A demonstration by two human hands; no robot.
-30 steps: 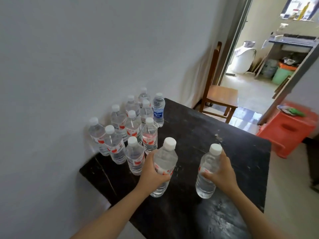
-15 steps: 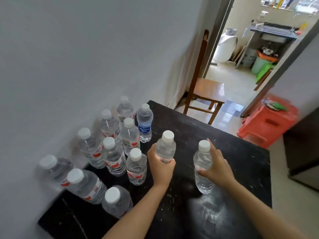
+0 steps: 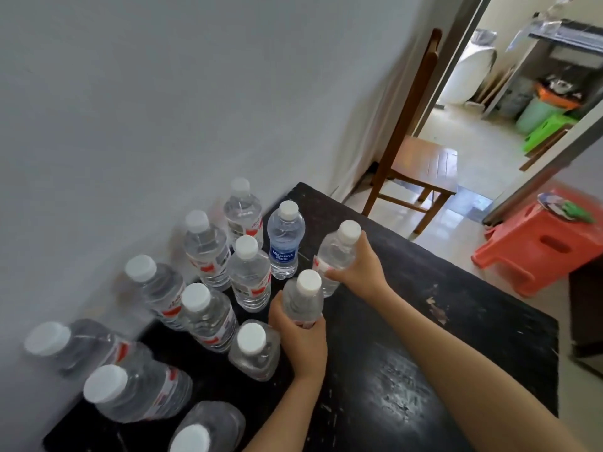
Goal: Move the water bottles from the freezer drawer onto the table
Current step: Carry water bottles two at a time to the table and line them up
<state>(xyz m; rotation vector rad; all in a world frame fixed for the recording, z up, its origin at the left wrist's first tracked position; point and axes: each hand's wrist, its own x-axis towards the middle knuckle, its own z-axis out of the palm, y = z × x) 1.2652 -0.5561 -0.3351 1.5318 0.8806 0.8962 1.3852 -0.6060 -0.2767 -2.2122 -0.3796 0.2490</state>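
My left hand (image 3: 301,340) wraps its fingers round the near bottle (image 3: 301,298), my right hand (image 3: 363,272) round the far bottle (image 3: 336,256), beside the cluster (image 3: 208,256) on the bench (image 3: 440,337), left side. I'd lower each straight, base flat, without nudging neighbours.

Clear water bottles (image 3: 249,278): white caps, red-and-white labels. Clear Aquafina bottle (image 3: 285,246): white cap, blue label. Black table (image 3: 424,337), pale scuffs. Pale grey wall (image 3: 163,109). Brown wooden chair (image 3: 421,164). Orange-red plastic stool (image 3: 538,246). Bright green stool (image 3: 545,130).

Grey wall (image 3: 163,93), dark scuffed worktop (image 3: 440,308) against it.
Wooden chair (image 3: 421,164) beyond, by an open doorway (image 3: 473,135); orange plastic stool (image 3: 538,249) on the pale floor (image 3: 450,246).
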